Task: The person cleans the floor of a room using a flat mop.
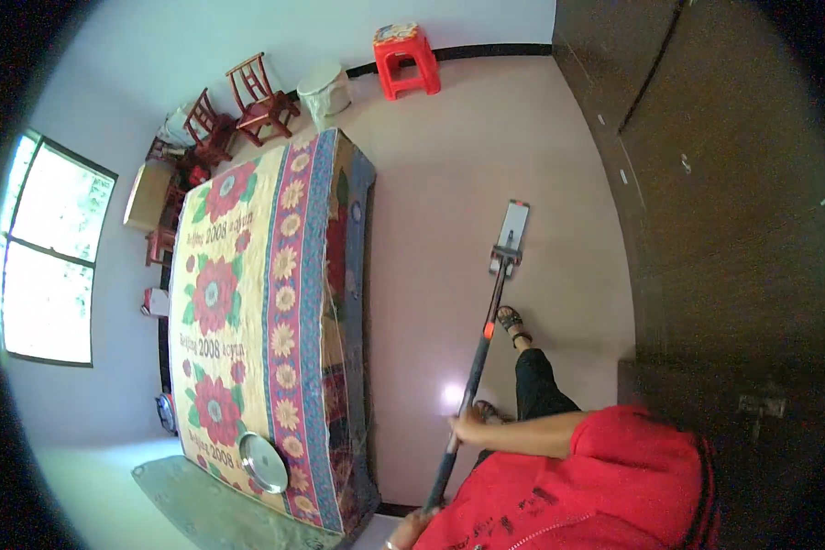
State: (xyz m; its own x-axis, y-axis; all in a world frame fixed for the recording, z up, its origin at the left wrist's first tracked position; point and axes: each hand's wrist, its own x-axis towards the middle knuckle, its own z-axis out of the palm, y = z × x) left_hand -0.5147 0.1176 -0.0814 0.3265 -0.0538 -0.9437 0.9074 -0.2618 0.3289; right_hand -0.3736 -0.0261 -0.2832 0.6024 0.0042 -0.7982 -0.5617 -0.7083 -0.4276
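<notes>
A flat mop (479, 353) with a dark pole and an orange ring slants across the view. Its pale rectangular head (514, 223) lies on the floor ahead. My right hand (468, 427) is wrapped round the middle of the pole, the arm reaching in from a red sleeve. Lower down, near the picture's bottom edge, my left hand (414, 526) grips the top end of the pole; it is partly cut off and its fingers show only in part.
A table (348, 431) with a flowered cloth (257, 302) stands left, bearing a round metal tray (264, 463). Wooden chairs (262, 103), a covered white bucket (324, 90) and red stools (407, 64) line the far wall. Dark cabinets (706, 183) stand right. My sandalled foot (511, 319) is beside the pole.
</notes>
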